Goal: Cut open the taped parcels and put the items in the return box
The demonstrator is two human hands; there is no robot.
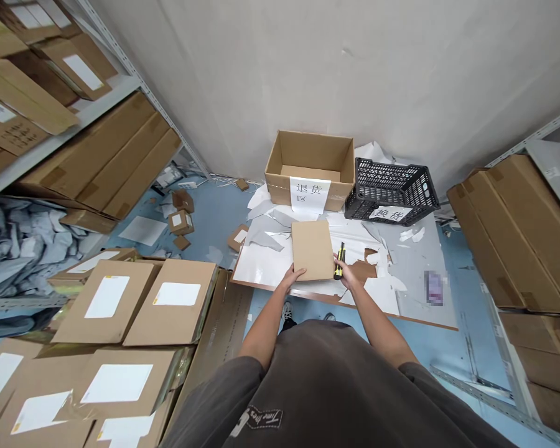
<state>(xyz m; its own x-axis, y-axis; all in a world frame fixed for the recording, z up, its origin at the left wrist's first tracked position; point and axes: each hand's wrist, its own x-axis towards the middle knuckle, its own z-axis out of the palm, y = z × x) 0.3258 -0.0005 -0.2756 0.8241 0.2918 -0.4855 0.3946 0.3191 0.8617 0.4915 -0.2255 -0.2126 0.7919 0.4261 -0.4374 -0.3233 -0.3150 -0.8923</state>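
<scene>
A flat brown cardboard box [312,249] is before me at the front edge of the table. My left hand [292,277] grips its lower left corner, thumb on top and the other fingers hidden beneath. At the box's right side, my right hand [348,275] is closed on a yellow-and-black utility knife [340,261], which points away from me. Those fingertips reach close to the box's right edge; whether they touch it I cannot tell.
Behind the box stand an open carton [277,186] with a paper sign and a black plastic crate [392,186]. Torn white paper covers much of the table [266,264]. Labelled boxes [168,317] are stacked at my left; loaded shelves [98,102] rise beyond. Large cartons [518,236] stand right.
</scene>
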